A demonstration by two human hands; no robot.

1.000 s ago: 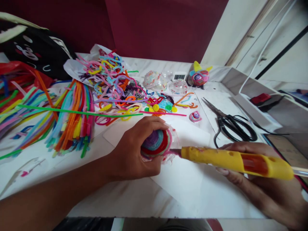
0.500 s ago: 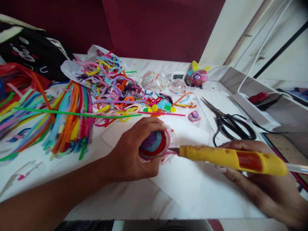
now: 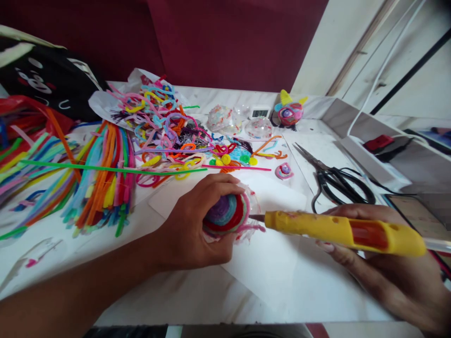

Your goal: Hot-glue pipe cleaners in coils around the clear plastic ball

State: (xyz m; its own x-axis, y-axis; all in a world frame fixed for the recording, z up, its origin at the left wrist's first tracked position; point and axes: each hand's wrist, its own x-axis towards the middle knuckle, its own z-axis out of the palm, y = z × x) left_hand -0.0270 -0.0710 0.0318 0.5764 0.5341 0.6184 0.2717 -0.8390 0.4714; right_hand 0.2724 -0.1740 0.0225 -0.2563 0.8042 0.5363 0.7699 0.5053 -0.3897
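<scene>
My left hand (image 3: 200, 220) is wrapped round a ball covered in coiled pipe cleaner (image 3: 229, 213), with purple, blue, red and pink rings; clear plastic shows at its right side. A loose pink end sticks out at the ball's lower right. In my right hand (image 3: 380, 267) is a yellow hot glue gun (image 3: 313, 229), held sideways with its nozzle pointing left, close to the pink rim of the ball. Whether the tip touches the rim I cannot tell. Under both lies white paper (image 3: 268, 267).
Black-handled scissors (image 3: 334, 178) lie at the right, by a grey tray (image 3: 369, 122). Bundled pipe cleaners (image 3: 102, 178) and a tangled heap of them (image 3: 158, 117) fill the left and back. Behind stand clear half-domes (image 3: 259, 126), a small clock (image 3: 260, 112) and a horned pipe-cleaner figure (image 3: 289, 112).
The glue gun has shifted slightly right, its nozzle drawing back a little from the loose pink end. My left hand keeps its hold on the ball, nearly still.
</scene>
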